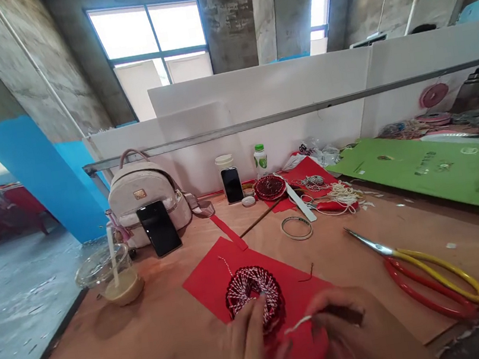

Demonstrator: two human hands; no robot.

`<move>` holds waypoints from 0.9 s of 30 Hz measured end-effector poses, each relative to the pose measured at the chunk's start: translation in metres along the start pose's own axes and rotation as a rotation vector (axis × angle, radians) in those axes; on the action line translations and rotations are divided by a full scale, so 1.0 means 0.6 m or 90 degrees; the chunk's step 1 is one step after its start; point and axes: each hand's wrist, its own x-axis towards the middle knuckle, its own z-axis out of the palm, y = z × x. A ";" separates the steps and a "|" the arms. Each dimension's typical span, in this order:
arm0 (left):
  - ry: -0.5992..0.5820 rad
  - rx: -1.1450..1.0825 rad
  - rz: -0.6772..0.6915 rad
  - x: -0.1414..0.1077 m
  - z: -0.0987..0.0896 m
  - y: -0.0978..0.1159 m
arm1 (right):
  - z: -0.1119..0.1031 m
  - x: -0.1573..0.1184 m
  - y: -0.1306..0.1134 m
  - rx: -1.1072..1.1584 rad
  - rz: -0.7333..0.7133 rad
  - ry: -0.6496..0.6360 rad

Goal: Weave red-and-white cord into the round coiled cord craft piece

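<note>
A dark red ring wound with red-and-white cord (267, 277) lies on a sheet of red paper (211, 274). My left hand (249, 346) rests on the near side of this ring, fingertips pressed together at its centre hole. Just to the right, my right hand (349, 328) is closed on a short white strand (299, 323), its fingers blurred by motion. A loose end of cord (225, 264) sticks out at the ring's upper left. Beyond my right hand, a thin dark piece (311, 272) lies on the paper.
Scissors with red and yellow handles (415, 273) lie at right. A cup of drink (122, 281), a phone (159, 228) and a backpack (146, 187) stand at left. Behind are a tape ring (296, 228), a bottle (261, 161) and a green board (436, 168).
</note>
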 end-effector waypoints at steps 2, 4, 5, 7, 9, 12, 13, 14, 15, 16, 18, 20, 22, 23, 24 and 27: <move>-0.089 0.124 -0.007 0.013 -0.005 -0.005 | -0.012 0.001 -0.004 0.030 0.009 0.000; -0.185 0.190 -0.037 0.027 -0.008 0.002 | -0.018 0.000 -0.009 0.046 0.015 -0.032; -0.213 0.209 -0.048 0.033 -0.009 0.008 | -0.020 0.000 -0.012 0.043 0.025 -0.047; -0.233 0.222 -0.060 0.041 -0.010 0.018 | -0.022 0.001 -0.017 -0.029 0.027 -0.070; -0.226 0.216 -0.065 0.044 -0.011 0.023 | -0.024 0.003 -0.019 -0.187 0.010 -0.080; -0.206 0.238 -0.057 0.042 -0.016 0.018 | -0.025 0.007 -0.016 -0.445 -0.042 -0.053; -0.202 0.254 -0.052 0.040 -0.018 0.015 | -0.024 0.008 -0.013 -0.490 -0.057 -0.043; -0.202 0.267 -0.047 0.040 -0.020 0.013 | -0.021 0.009 -0.011 -0.516 -0.072 -0.037; -0.203 0.274 -0.049 0.039 -0.022 0.012 | -0.018 0.010 -0.008 -0.530 -0.085 -0.038; -0.203 0.277 -0.052 0.039 -0.022 0.012 | -0.013 0.011 -0.006 -0.541 -0.094 -0.045; -0.196 0.275 -0.050 0.040 -0.021 0.016 | -0.003 0.014 -0.003 -0.571 -0.098 -0.066; -0.188 0.275 -0.036 0.040 -0.016 0.022 | 0.006 0.018 -0.002 -0.610 -0.085 -0.089; -0.182 0.273 -0.026 0.040 -0.011 0.022 | 0.013 0.021 -0.002 -0.641 -0.077 -0.098; -0.177 0.265 -0.036 0.039 -0.009 0.019 | 0.015 0.022 -0.002 -0.648 -0.075 -0.102; -0.172 0.241 -0.048 0.038 -0.008 0.013 | 0.015 0.023 -0.002 -0.643 -0.072 -0.102; -0.158 0.077 -0.080 0.035 -0.012 -0.014 | 0.012 0.018 -0.001 -0.541 -0.061 -0.080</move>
